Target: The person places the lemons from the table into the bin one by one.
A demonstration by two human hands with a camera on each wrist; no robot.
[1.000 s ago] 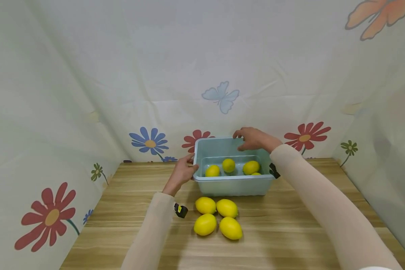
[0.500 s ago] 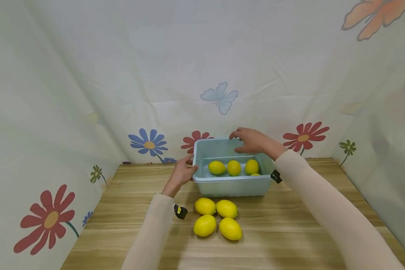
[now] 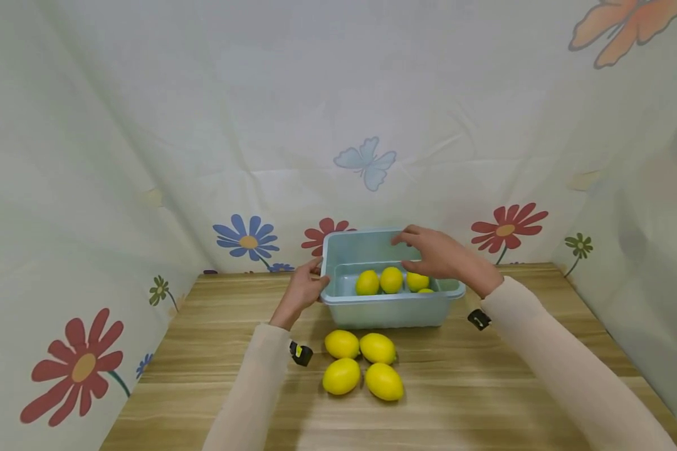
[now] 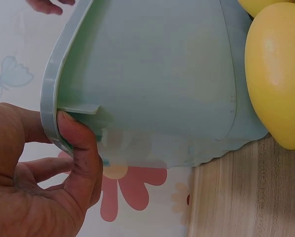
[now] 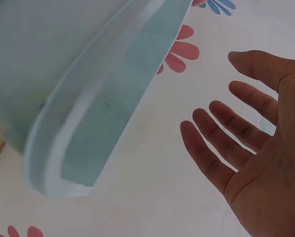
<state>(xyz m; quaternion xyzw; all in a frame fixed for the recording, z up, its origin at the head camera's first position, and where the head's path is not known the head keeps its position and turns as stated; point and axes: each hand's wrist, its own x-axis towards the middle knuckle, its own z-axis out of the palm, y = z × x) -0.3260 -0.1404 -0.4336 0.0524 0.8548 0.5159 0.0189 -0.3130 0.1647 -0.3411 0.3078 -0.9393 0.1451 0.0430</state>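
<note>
Pinching L rim (image 4: 49, 91) of pale-blue plastic tub (image 3: 389, 313) w/ L hand (image 3: 303, 287), R hand (image 3: 437, 252) empty nr R end, so might tilt unevenly from 1-sided hold, roll lemons inside (image 3: 392, 280) or bump 4 lemons (image 3: 341, 376) in front on tabletop (image 3: 474, 376).

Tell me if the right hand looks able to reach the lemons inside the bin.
Likely yes: the right hand holds nothing, and the pale blue bin has no lid over its lemons.

Tub (image 3: 388, 312) close in wrist views
</note>
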